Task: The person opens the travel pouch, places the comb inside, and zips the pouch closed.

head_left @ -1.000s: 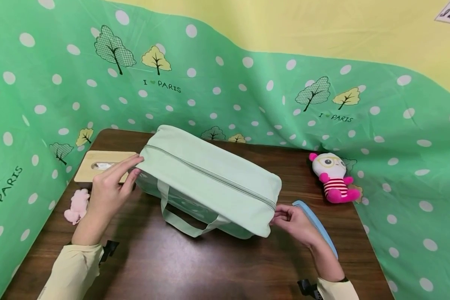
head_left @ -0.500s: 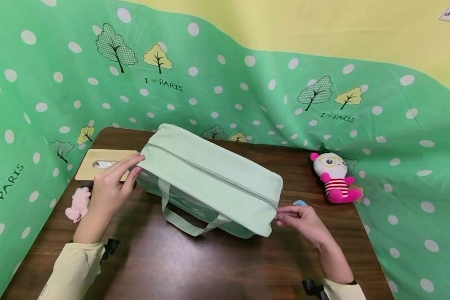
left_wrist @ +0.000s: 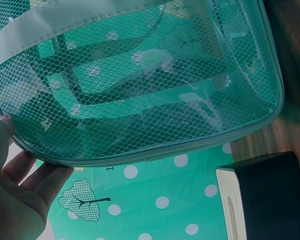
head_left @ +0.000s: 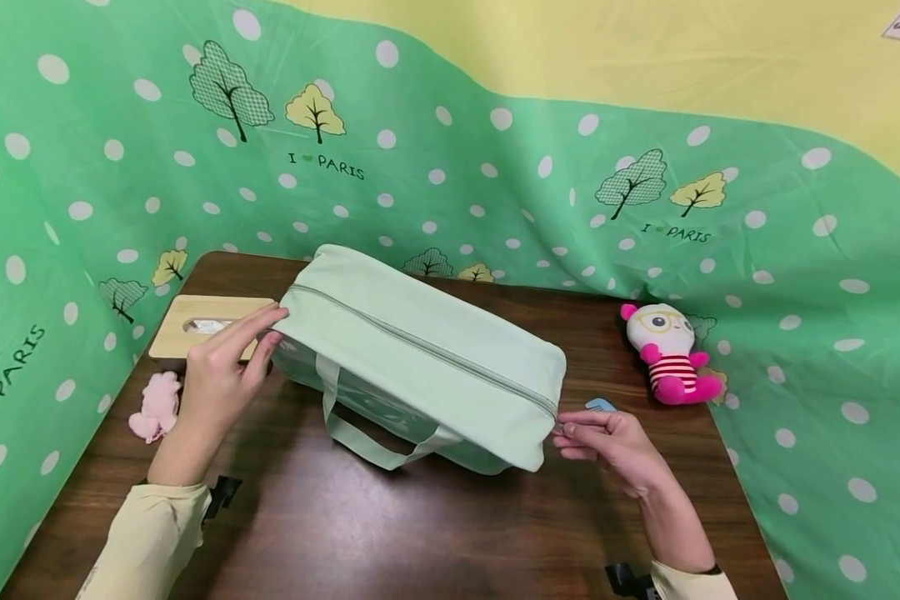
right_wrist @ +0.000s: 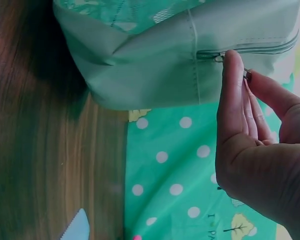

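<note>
A white shine is glowing on the table (head_left: 420, 533) before the bag (head_left: 435, 346); both wrist views are looking darker.

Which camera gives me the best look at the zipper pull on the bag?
The right wrist view: it shows the zipper pull close up, though partly covered by the right hand pinching it. The head view shows the zipper along the bag, but the pull is tiny and mostly hidden. The left wrist view doesn't show it.
</note>
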### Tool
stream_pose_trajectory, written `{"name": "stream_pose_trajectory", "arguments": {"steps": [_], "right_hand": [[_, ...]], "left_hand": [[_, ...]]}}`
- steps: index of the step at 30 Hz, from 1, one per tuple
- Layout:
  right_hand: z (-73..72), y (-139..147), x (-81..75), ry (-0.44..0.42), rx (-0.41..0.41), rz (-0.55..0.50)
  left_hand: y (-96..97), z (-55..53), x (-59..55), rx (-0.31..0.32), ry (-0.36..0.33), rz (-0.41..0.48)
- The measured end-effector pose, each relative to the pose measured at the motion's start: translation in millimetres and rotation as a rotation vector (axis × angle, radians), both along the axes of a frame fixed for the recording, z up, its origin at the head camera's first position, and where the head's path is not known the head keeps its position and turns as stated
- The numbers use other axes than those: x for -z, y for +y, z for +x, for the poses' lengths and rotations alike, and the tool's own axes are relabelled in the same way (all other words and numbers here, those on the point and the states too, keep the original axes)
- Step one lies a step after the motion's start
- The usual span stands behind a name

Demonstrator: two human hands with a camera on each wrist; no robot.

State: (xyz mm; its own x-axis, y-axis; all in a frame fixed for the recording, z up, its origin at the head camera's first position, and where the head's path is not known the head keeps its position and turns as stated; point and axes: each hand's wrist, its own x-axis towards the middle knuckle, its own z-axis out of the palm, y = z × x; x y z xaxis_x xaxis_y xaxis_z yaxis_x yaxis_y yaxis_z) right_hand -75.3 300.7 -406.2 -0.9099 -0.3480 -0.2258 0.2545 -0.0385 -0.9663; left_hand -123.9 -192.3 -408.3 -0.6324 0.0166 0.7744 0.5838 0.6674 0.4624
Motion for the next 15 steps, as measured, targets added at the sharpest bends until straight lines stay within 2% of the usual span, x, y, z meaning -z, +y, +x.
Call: {"name": "stream_pose_trajectory", "arguments": {"steps": [15], "right_hand": [[9.2,0.3,-9.5,0.001,0.055,0.005]], "left_hand": [[1.7,-0.6,1.9,-0.014,0.003,0.002]]}}
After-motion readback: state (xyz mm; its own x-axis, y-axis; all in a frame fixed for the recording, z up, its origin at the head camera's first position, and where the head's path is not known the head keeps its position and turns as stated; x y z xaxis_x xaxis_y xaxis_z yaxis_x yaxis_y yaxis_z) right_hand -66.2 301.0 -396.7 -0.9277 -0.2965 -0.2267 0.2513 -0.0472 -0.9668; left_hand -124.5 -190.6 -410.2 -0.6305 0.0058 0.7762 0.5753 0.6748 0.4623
